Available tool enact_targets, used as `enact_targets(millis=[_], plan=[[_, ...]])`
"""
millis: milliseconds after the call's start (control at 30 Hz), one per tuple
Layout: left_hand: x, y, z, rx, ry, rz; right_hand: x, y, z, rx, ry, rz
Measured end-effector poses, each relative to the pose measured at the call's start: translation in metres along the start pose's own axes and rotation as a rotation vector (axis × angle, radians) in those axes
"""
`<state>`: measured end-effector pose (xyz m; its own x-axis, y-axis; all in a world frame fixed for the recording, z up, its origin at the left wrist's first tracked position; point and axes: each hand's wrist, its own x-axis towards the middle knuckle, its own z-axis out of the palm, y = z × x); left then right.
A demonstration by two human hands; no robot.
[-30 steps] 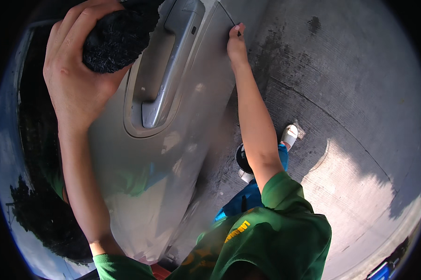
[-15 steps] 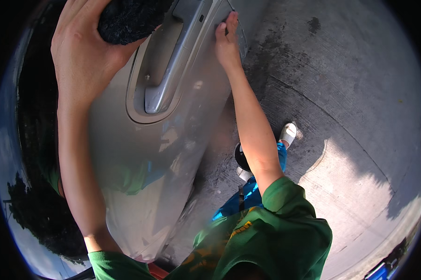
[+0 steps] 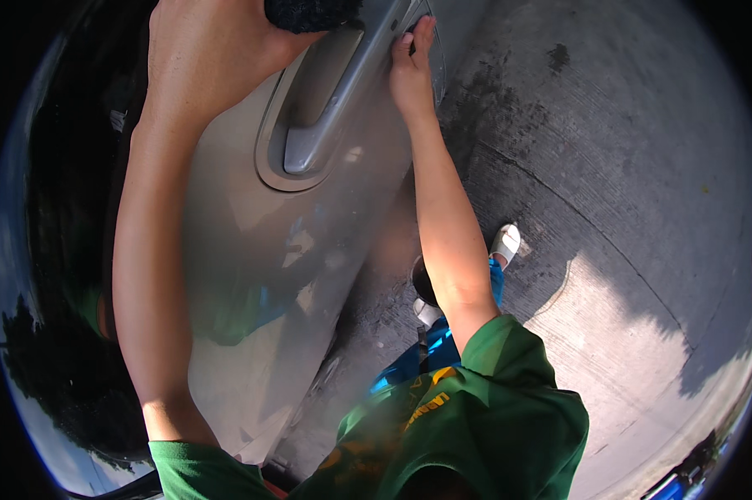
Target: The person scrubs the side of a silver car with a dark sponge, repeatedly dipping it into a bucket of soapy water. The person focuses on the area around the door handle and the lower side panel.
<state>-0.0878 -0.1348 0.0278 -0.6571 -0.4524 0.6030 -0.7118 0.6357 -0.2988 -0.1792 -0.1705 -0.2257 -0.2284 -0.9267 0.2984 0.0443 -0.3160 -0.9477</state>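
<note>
At the upper edge, my left hand (image 3: 217,54) is closed round a black shaggy cleaning pad (image 3: 311,12). The view cuts off part of both the hand and the pad. Beneath them runs the beige-silver car door (image 3: 251,225), its long grey pull handle (image 3: 313,150) set in a rounded recess right beside the pad. My right hand (image 3: 413,71) rests against the door's lower right part, near a curved edge. Its fingers are stretched out and its thumb stands apart, with nothing seen in it.
Dark car window glass (image 3: 63,250) lies along the left. A dark round container (image 3: 424,279) stands by my feet, partly behind my right arm. Grooved concrete ground (image 3: 609,167), with wet dark patches, spreads to the right. A white shoe (image 3: 506,242) shows there.
My left hand has moved rightward and up with the pad, closer over the handle. The handle sits higher and further right in view. My right hand stays almost in place on the door.
</note>
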Motion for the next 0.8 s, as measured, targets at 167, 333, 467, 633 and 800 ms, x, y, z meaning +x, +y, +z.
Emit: enact_targets(millis=[167,333,467,633,800], plan=[[-0.002,0.001,0.001,-0.01,0.008,-0.008,-0.207,-0.02,0.049,-0.04,-0.139,0.02],[-0.008,-0.005,-0.004,0.033,0.008,-0.01,-0.13,-0.002,0.029,-0.026,-0.196,-0.024],[-0.006,-0.006,0.0,0.047,0.042,0.042,-0.017,0.008,-0.003,-0.044,-0.112,0.036],[-0.008,-0.003,0.005,-0.003,0.044,0.016,-0.226,-0.01,0.05,-0.008,-0.167,0.021],[-0.006,-0.006,0.004,-0.017,0.052,0.011,-0.141,0.017,0.023,-0.042,-0.212,-0.006]])
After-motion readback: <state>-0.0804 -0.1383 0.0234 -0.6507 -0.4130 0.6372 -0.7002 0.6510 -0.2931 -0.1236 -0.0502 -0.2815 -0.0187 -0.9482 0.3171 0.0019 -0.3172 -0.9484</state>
